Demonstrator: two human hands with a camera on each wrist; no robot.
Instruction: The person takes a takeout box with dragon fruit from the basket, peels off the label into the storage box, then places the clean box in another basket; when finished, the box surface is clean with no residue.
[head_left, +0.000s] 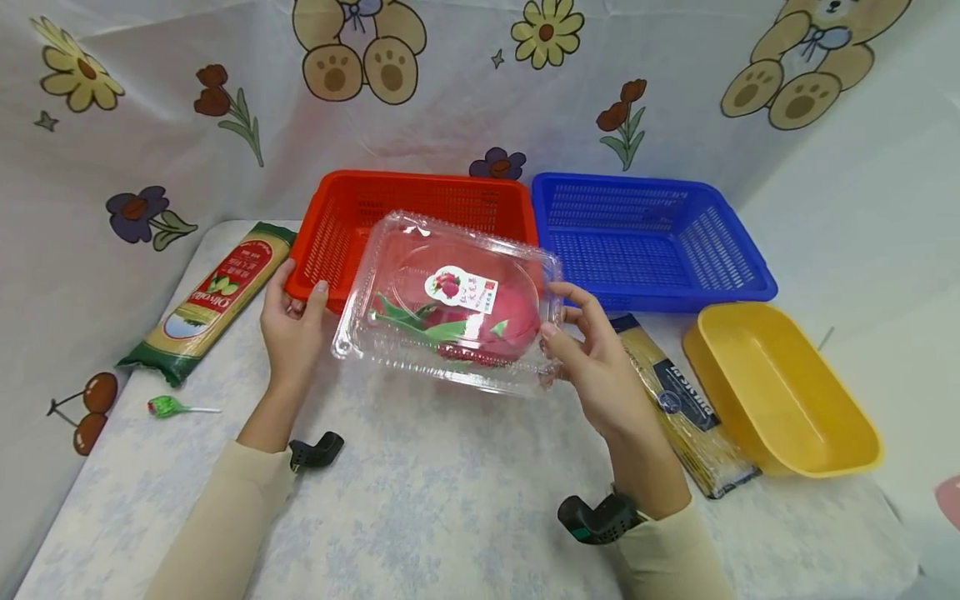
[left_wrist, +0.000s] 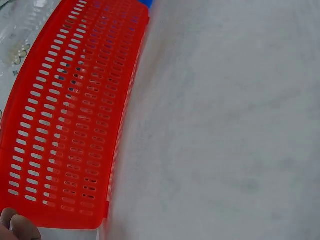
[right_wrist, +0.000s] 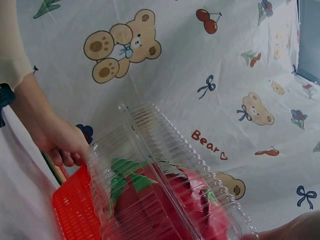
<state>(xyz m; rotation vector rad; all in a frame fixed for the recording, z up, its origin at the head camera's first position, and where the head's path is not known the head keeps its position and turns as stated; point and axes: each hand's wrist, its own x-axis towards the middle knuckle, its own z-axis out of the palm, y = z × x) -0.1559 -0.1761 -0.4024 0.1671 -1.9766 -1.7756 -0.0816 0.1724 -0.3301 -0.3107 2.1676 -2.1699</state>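
Note:
My right hand (head_left: 600, 367) grips the right edge of a clear plastic clamshell box (head_left: 360, 333), held tilted above the table in front of the red basket. Inside lies a red dragon fruit (right_wrist: 155, 205) with green scales, under a white label (head_left: 461, 288) on the lid. My left hand (head_left: 294, 333) holds the front left corner of the red plastic basket (head_left: 322, 217), its fingertips (left_wrist: 25, 227) at the rim in the left wrist view. The box hides part of the basket's inside.
A blue basket (head_left: 622, 287) stands right of the red one. A yellow basin (head_left: 780, 383) and a pasta pack (head_left: 675, 400) lie at the right. At the left are another pasta pack (head_left: 217, 300) and a green-wrapped lollipop (head_left: 167, 407). Bear-print cloth (head_left: 450, 133) hangs behind.

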